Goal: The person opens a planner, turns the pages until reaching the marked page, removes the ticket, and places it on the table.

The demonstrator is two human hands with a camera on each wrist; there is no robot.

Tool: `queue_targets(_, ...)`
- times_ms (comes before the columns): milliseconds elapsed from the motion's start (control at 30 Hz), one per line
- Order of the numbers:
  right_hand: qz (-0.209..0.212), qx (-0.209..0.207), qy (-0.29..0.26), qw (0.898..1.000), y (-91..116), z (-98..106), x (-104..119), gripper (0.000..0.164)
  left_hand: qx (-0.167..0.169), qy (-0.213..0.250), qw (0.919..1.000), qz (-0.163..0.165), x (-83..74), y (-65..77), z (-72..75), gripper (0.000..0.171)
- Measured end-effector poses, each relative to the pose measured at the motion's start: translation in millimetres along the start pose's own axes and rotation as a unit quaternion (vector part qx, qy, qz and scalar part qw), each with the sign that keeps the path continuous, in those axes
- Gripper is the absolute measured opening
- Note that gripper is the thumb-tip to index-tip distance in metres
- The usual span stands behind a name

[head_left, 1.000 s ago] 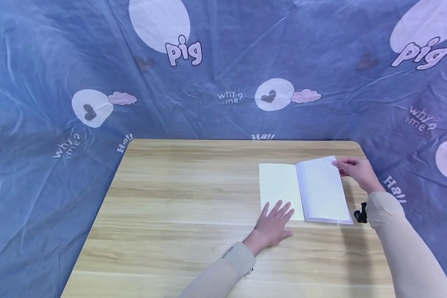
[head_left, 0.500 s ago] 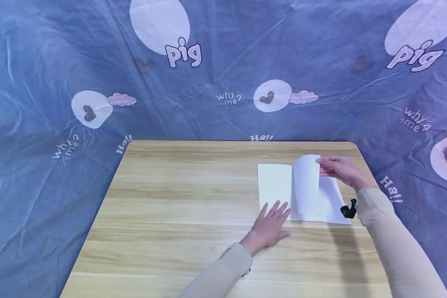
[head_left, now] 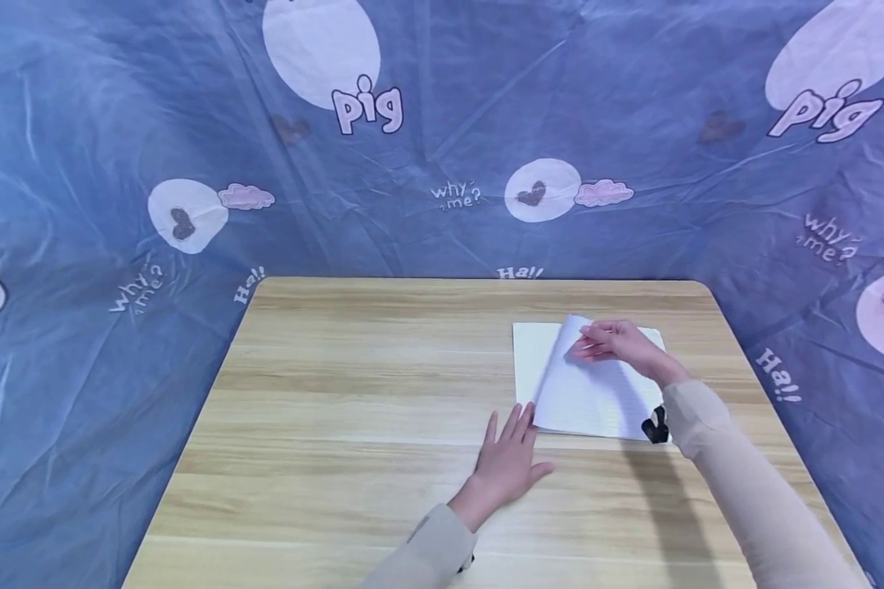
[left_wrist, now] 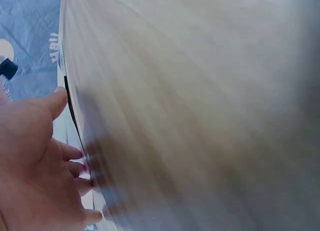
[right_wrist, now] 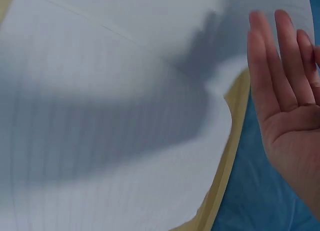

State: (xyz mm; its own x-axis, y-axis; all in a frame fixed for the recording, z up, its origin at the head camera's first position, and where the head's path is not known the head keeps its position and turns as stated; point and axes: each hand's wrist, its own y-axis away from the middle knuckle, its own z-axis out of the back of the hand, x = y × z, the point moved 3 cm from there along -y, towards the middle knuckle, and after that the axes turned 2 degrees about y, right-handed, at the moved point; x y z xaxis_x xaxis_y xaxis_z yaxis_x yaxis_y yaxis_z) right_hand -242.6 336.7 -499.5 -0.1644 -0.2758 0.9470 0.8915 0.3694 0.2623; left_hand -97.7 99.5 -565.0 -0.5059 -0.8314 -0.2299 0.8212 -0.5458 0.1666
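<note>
An open notebook point(head_left: 619, 401) with ruled white pages lies at the right of the table; one page point(head_left: 560, 376) stands partly turned, curving over toward the left side. My right hand point(head_left: 622, 343) is over the notebook's upper part, its fingers against the turning page. In the right wrist view, that hand's fingers point(right_wrist: 287, 66) look mostly straight and cast a shadow on the paper. My left hand point(head_left: 504, 466) lies spread with its fingertips at the lower left corner of the notebook. The left wrist view shows its fingers point(left_wrist: 75, 168) partly hidden behind a blurred surface.
The notebook rests on a light wooden table point(head_left: 354, 393). Blue printed cloth point(head_left: 412, 229) hangs behind the table and along both sides. A small black piece point(head_left: 656, 425) sits at my right cuff.
My right hand has moved left, carrying the page from the right side over toward the left. The left hand has slid slightly left and down, off most of the left page.
</note>
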Motion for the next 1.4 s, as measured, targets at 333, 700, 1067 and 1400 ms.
queue_targets(333, 0.145, -0.053, 0.360, 0.920, 34.4, -59.4, -11.5, 0.024, 0.001, 0.021, 0.9997, 0.015, 11.3, 12.8, 7.7, 0.075)
queue_targets(700, 0.199, -0.076, 0.505, 0.837, 66.3, -106.4, -47.1, 0.062, -0.014, 0.051, 0.9974, 0.050, 14.9, 11.0, 10.7, 0.084)
queue_targets(1067, 0.183, -0.076, 0.492, 0.848, 66.7, -110.9, -54.0, 0.063, 0.001, -0.033, 0.9991, 0.027, -1.5, -9.4, 11.4, 0.067)
queue_targets(1400, 0.210, -0.092, 0.492, 0.840, 67.8, -107.5, -53.2, 0.062, 0.008, -0.045, 0.9986, 0.028, 0.0, -17.4, 6.9, 0.066)
